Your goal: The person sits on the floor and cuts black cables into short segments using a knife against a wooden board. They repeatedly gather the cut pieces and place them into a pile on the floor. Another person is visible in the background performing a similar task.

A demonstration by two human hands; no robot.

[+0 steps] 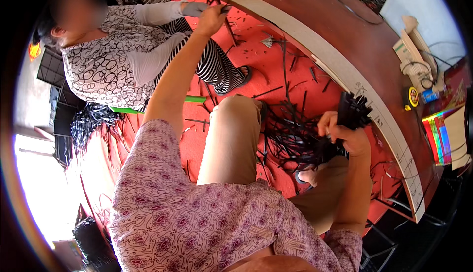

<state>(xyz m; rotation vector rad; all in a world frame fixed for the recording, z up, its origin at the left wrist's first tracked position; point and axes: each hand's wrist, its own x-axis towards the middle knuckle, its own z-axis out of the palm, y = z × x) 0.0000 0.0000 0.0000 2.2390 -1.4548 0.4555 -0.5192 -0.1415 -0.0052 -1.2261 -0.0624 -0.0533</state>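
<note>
My right hand (351, 138) is closed round a bundle of black plastic strips (353, 110), whose cut ends stick up beside the table edge. The long loose part of the strips (295, 136) hangs below over the red floor, next to my knee. Stretched far forward, my left hand (212, 21) has its fingers bent together by the table's far corner. Something dark shows at its fingertips, too small to make out. A co-worker's hand in a grey glove (194, 9) is right beside it.
A brown table (354, 31) with a pale measuring board (340, 65) along its edge curves round my right. On it lie a wooden block tool (416, 55) and a yellow tape roll (413, 96). The co-worker (108, 60) sits at left. Strip scraps litter the red floor (266, 70).
</note>
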